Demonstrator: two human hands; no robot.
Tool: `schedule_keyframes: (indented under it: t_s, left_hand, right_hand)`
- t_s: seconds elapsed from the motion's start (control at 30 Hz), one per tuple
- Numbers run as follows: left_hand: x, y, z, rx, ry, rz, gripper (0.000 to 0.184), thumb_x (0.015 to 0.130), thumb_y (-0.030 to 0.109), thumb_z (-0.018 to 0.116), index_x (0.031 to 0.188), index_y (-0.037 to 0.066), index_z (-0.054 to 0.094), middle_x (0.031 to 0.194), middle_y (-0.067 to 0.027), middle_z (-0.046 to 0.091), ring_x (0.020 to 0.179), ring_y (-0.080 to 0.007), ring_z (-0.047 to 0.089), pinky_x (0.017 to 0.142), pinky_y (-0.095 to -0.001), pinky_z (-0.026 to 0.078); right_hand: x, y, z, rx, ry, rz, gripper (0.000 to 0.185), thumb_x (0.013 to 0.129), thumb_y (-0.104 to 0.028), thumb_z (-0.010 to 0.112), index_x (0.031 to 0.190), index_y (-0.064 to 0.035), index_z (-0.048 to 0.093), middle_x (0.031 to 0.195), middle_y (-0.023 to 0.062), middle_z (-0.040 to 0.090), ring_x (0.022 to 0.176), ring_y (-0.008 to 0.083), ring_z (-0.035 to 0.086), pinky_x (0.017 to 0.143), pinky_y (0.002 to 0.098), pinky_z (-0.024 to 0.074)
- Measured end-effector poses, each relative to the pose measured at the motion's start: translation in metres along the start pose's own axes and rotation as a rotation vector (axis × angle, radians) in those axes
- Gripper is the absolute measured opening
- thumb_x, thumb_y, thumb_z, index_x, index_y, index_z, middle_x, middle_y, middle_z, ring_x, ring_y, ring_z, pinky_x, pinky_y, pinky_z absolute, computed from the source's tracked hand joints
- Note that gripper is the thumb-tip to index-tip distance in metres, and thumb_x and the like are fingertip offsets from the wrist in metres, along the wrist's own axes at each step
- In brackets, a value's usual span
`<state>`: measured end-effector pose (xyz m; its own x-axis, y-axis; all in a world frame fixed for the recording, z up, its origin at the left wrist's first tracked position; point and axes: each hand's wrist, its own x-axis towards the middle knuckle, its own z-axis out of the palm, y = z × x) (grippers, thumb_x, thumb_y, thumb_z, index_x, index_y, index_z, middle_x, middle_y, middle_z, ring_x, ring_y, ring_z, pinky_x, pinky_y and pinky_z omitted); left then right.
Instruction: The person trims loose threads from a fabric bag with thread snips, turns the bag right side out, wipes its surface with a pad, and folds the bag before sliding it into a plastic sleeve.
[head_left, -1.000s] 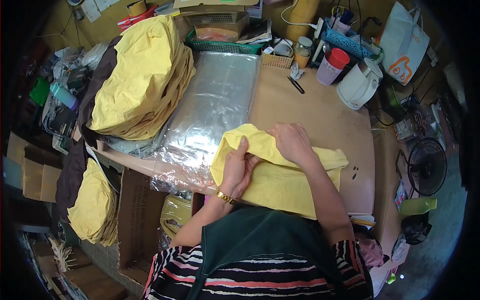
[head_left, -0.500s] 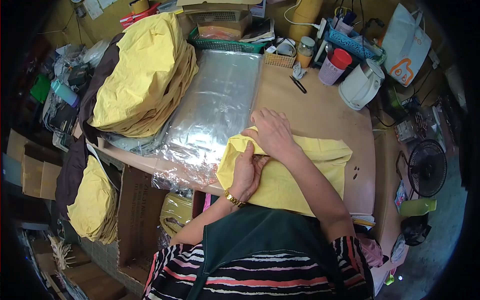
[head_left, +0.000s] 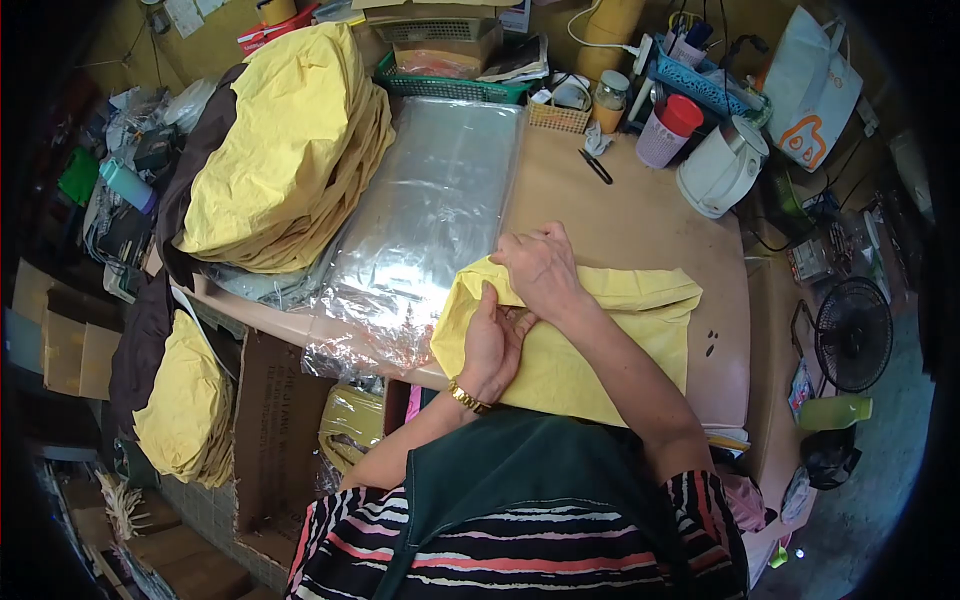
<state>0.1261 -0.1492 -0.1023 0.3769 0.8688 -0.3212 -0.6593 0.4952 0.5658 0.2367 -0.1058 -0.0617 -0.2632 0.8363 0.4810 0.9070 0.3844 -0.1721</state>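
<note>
A yellow cloth piece lies folded at the table's front edge, its long upper edge turned over. My left hand, with a gold watch on the wrist, holds the cloth near its left end, thumb pointing up. Just above it, my right hand is closed on the cloth's upper left edge, fingers bent. Behind and to the left, a stack of clear plastic bags lies flat. A tall pile of yellow cloth with dark brown parts stands at the far left of the table.
At the back are a green basket, a small woven basket and a glass jar. Black tweezers, a lilac cup and a white kettle stand or lie at right. A black fan is further right.
My right hand has moved left along the cloth's upper edge, from its middle to near my left hand. The cloth has shifted slightly right.
</note>
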Motion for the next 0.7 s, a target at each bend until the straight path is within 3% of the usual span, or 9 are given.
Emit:
schedule_keyframes:
  t_s: [0.07, 0.13, 0.27, 0.37, 0.47, 0.6, 0.7]
  left_hand:
    - [0.001, -0.003, -0.007, -0.077, -0.048, -0.041, 0.049, 0.104, 0.042, 0.031, 0.133, 0.004, 0.042, 0.124, -0.0091, 0.056, 0.111, -0.0203, 0.054, 0.101, -0.0414, 0.041]
    - [-0.003, -0.004, -0.003, -0.065, -0.07, 0.059, 0.038, 0.105, 0.035, 0.035, 0.122, 0.005, 0.051, 0.113, -0.0053, 0.06, 0.101, -0.0158, 0.057, 0.095, -0.0365, 0.044]
    - [-0.005, -0.01, -0.009, 0.04, -0.062, 0.184, 0.039, 0.105, 0.034, 0.034, 0.121, 0.003, 0.052, 0.112, -0.0067, 0.061, 0.099, -0.0166, 0.059, 0.092, -0.0351, 0.046]
    - [-0.004, -0.003, -0.008, 0.017, -0.043, 0.147, 0.04, 0.105, 0.034, 0.033, 0.12, 0.001, 0.052, 0.113, -0.009, 0.061, 0.1, -0.0186, 0.06, 0.09, -0.0335, 0.049]
    - [-0.003, 0.021, -0.006, -0.039, -0.073, 0.017, 0.045, 0.104, 0.035, 0.034, 0.129, -0.001, 0.046, 0.124, -0.0132, 0.058, 0.112, -0.0229, 0.058, 0.1, -0.04, 0.046]
    - [0.0, 0.044, 0.001, -0.183, -0.055, -0.058, 0.042, 0.104, 0.035, 0.036, 0.123, 0.0, 0.049, 0.116, -0.0132, 0.06, 0.105, -0.0213, 0.061, 0.094, -0.0365, 0.052]
    - [0.005, 0.034, 0.007, 0.128, -0.104, -0.108, 0.041, 0.102, 0.033, 0.042, 0.121, -0.002, 0.051, 0.112, -0.0146, 0.064, 0.1, -0.0229, 0.065, 0.084, -0.0361, 0.058]
  right_hand:
    - [0.005, 0.001, -0.006, 0.126, -0.096, 0.139, 0.018, 0.087, -0.017, 0.06, 0.078, -0.0022, 0.061, 0.074, 0.0157, 0.066, 0.068, 0.0321, 0.061, 0.079, 0.0421, 0.0409]
    - [0.008, 0.003, -0.006, 0.162, -0.112, 0.207, 0.02, 0.089, -0.018, 0.059, 0.079, -0.0014, 0.061, 0.075, 0.0174, 0.066, 0.068, 0.0341, 0.061, 0.077, 0.0434, 0.0425]
    - [0.01, 0.015, -0.006, 0.37, -0.25, 0.394, 0.027, 0.092, -0.025, 0.056, 0.083, -0.0007, 0.063, 0.076, 0.0217, 0.064, 0.071, 0.0386, 0.06, 0.07, 0.0459, 0.0455]
    - [0.014, 0.022, -0.027, 0.501, -0.331, 0.421, 0.03, 0.093, -0.026, 0.055, 0.083, 0.0009, 0.063, 0.077, 0.0227, 0.063, 0.072, 0.0393, 0.06, 0.07, 0.0444, 0.046]
    - [0.006, 0.025, -0.057, 0.363, -0.343, 0.346, 0.031, 0.093, -0.028, 0.056, 0.085, -0.0002, 0.066, 0.08, 0.0222, 0.064, 0.074, 0.0382, 0.06, 0.071, 0.0445, 0.046]
    - [0.002, 0.043, -0.057, 0.339, -0.486, 0.405, 0.03, 0.092, -0.03, 0.056, 0.089, -0.0025, 0.069, 0.083, 0.0209, 0.065, 0.077, 0.0364, 0.061, 0.074, 0.0434, 0.0461]
    - [-0.008, 0.043, -0.046, 0.217, -0.335, 0.283, 0.03, 0.092, -0.031, 0.057, 0.093, -0.0048, 0.071, 0.084, 0.0204, 0.066, 0.077, 0.0369, 0.061, 0.073, 0.0428, 0.0466]
